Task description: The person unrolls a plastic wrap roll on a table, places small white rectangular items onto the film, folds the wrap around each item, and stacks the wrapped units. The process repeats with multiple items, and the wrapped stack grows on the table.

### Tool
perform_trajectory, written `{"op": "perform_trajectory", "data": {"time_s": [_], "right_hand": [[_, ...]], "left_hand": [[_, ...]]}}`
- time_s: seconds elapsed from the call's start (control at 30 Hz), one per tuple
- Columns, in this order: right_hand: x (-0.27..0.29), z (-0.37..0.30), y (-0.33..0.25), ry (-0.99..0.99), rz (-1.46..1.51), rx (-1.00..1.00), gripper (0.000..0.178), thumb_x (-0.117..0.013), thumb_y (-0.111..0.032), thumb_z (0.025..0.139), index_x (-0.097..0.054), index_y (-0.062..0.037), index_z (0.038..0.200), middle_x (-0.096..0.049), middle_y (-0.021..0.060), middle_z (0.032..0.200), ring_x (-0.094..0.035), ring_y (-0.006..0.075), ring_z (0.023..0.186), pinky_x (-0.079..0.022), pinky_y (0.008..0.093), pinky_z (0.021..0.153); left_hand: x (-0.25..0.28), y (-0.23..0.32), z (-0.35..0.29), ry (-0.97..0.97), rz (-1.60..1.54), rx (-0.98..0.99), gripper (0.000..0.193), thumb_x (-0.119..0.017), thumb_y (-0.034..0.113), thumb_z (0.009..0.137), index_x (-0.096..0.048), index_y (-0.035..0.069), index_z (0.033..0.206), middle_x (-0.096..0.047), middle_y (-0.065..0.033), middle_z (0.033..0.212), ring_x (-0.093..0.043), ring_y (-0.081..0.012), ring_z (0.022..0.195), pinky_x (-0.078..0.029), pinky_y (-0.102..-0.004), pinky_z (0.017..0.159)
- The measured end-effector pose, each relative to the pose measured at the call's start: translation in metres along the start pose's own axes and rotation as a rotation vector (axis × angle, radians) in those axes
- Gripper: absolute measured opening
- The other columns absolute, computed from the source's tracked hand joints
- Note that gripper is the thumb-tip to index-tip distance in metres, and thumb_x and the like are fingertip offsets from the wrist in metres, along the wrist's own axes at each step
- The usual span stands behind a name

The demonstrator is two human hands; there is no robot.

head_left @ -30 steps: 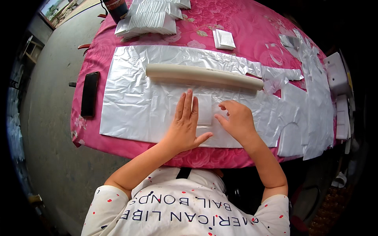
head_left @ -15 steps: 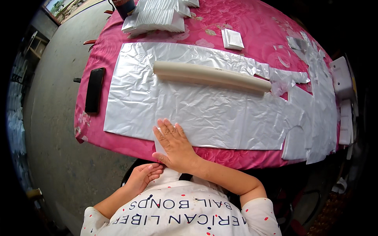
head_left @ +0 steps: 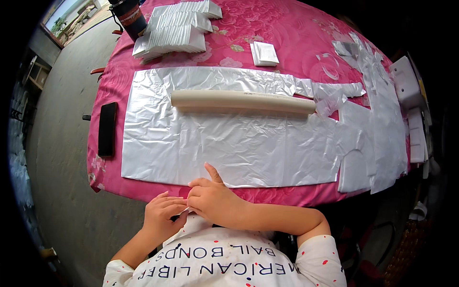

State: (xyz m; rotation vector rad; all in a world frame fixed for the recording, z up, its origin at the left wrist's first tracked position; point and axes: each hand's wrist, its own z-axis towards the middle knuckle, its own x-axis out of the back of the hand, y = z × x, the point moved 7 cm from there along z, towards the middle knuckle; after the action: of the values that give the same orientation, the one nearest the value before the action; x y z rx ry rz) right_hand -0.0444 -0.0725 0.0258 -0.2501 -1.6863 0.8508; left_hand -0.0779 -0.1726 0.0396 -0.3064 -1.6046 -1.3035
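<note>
A wide sheet of silvery-white plastic film (head_left: 239, 162) lies creased along the near part of the table. Resting across it is a long beige tube (head_left: 239, 102). Just off the table's near edge, my two hands meet at the fingertips. My left hand (head_left: 165, 216) has its fingers together, with the thumb below them. Fingers curled and thumb raised, my right hand (head_left: 217, 202) reaches over from the right. A sliver of a small white plastic piece (head_left: 188, 209) shows where the fingertips pinch; most of it is hidden.
Several rows of folded white packets (head_left: 174, 38) stand at the far left beside a dark tumbler (head_left: 131, 20). A smaller packet stack (head_left: 264, 54) sits at the back. A black phone-like slab (head_left: 107, 129) lies left. Loose film pieces (head_left: 382, 138) and white boxes (head_left: 406, 81) are right.
My right hand has lifted off the film's near edge and drawn back to my left hand. The white piece it pressed there is now at the fingertips. The view has shifted slightly.
</note>
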Motion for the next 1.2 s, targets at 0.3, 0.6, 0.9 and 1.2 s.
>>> {"op": "perform_trajectory", "data": {"time_s": [0.3, 0.6, 0.9, 1.2], "right_hand": [[0.170, -0.026, 0.209, 1.011, 0.852, -0.325, 0.022, -0.064, -0.019, 0.085, -0.064, 0.0012, 0.094, -0.064, 0.0034, 0.087, -0.055, 0.0078, 0.078, -0.044, 0.0232, 0.073], [0.236, -0.045, 0.330, 1.080, -0.268, -0.895, 0.041, -0.062, -0.036, 0.080, -0.063, -0.0058, 0.108, -0.061, 0.0168, 0.105, -0.055, 0.0330, 0.100, -0.042, 0.0405, 0.086], [0.151, -0.098, 0.174, 0.693, -0.468, -0.512, 0.049, -0.069, -0.033, 0.074, -0.060, -0.0027, 0.111, -0.060, 0.0102, 0.103, -0.051, 0.0287, 0.100, -0.039, 0.0414, 0.088], [0.070, -0.147, 0.092, 0.572, -0.097, -0.432, 0.038, -0.058, -0.025, 0.083, -0.059, 0.0012, 0.111, -0.056, 0.0172, 0.112, -0.051, 0.0313, 0.100, -0.039, 0.0411, 0.088]], "left_hand": [[0.014, -0.007, 0.015, 0.088, -0.140, 0.129, 0.042, -0.075, 0.008, 0.064, -0.061, 0.004, 0.104, -0.057, -0.0130, 0.118, -0.057, -0.0306, 0.103, -0.047, -0.0364, 0.085], [-0.004, 0.004, 0.021, 0.044, -0.087, 0.011, 0.035, -0.070, 0.011, 0.069, -0.061, 0.005, 0.102, -0.057, -0.0127, 0.118, -0.057, -0.0282, 0.101, -0.042, -0.0455, 0.093], [-0.012, 0.005, 0.036, 0.025, -0.030, -0.084, 0.036, -0.071, 0.013, 0.071, -0.060, 0.005, 0.104, -0.055, -0.0128, 0.119, -0.056, -0.0288, 0.102, -0.042, -0.0437, 0.094], [-0.066, 0.050, 0.129, -0.026, -0.076, -0.322, 0.065, -0.067, 0.028, 0.076, -0.040, 0.006, 0.131, -0.028, -0.0233, 0.139, -0.030, -0.0413, 0.127, -0.031, -0.0465, 0.103]]}}
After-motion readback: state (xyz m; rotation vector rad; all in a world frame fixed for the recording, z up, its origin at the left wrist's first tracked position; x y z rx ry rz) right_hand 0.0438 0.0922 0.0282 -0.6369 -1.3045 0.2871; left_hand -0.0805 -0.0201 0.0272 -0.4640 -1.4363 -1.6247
